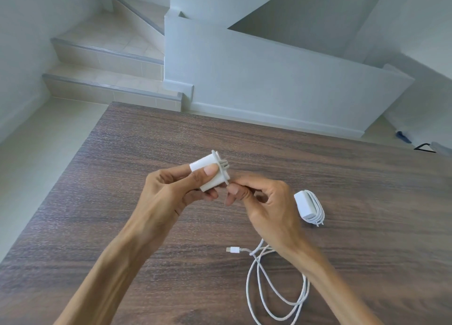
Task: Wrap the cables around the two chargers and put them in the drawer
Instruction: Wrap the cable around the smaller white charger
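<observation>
Charger [212, 172] was held above the table [137, 202], gripped between thumb and fingers of the left hand [171, 190], with a few cable turns around it. The right hand [264, 202] pinched the cable [269, 283] beside it, the slack lying looped on the table. Further right lay the second charger [308, 207], already wrapped.

Soft even daylight, faint shadows, wide-angle bending at the edges.

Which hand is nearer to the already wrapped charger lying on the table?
Right. The right hand is just beside the wrapped charger, not touching it; the left hand is farther off, holding the other charger.
</observation>
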